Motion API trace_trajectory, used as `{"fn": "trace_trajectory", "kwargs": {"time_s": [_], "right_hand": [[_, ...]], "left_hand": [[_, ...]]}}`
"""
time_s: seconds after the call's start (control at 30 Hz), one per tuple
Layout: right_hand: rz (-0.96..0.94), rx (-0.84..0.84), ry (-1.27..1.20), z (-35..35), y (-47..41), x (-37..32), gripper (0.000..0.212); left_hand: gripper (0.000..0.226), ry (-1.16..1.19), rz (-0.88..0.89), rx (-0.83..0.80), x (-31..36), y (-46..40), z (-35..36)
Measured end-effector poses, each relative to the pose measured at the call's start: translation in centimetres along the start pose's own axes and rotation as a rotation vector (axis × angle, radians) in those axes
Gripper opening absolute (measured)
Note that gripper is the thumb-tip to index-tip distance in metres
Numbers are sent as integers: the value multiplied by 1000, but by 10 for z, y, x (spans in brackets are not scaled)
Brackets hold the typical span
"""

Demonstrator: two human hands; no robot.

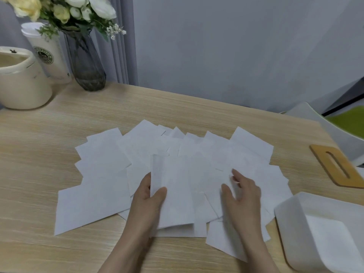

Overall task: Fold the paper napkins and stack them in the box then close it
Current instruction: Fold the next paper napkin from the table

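Left hand (151, 196) pinches a folded napkin (173, 192), right hand (241, 192) relaxed on spread napkins (102, 174); at four o'clock, white box (291, 219) holds one napkin (331, 237).

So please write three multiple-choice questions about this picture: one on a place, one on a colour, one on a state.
1. Where is the white box?
A. right of the napkins
B. behind the vase
C. on the lid

2. What colour is the slotted lid?
A. blue
B. wooden tan
C. black

3. What does the left hand do?
A. rests flat
B. holds the cup
C. grips a napkin

Key: 1 A, it sits at the table's right edge; 2 B, its tan face shows; 3 C, thumb and fingers pinch the sheet.
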State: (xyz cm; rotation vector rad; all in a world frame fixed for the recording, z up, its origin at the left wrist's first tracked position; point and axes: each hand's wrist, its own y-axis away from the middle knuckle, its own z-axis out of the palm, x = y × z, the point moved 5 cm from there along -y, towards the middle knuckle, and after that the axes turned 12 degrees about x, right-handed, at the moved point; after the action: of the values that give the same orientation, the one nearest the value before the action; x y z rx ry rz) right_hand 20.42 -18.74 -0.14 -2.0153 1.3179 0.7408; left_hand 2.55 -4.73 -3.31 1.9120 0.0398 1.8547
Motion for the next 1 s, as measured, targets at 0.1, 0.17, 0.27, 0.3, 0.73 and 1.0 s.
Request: {"fn": "trace_trajectory", "kwargs": {"time_s": [0.1,0.17,0.27,0.3,0.73,1.0], "right_hand": [[53,19,266,-17,-14,21,58],[88,-47,351,-20,-17,29,69],[135,-101,377,-21,-18,34,77],[138,-101,373,-21,-19,34,78],[240,72,-236,-13,-4,26,78],[402,121,-465,-19,6,28,86]], "left_hand": [[37,-2,0,9,-1,-2,0],[36,-4,-5,6,-3,-2,2],[36,1,-8,-10,-4,-1,6],[36,-1,-8,-13,-4,-1,6],[32,7,-22,5,-9,-3,6],[28,33,-9,-2,-9,-2,6]]}}
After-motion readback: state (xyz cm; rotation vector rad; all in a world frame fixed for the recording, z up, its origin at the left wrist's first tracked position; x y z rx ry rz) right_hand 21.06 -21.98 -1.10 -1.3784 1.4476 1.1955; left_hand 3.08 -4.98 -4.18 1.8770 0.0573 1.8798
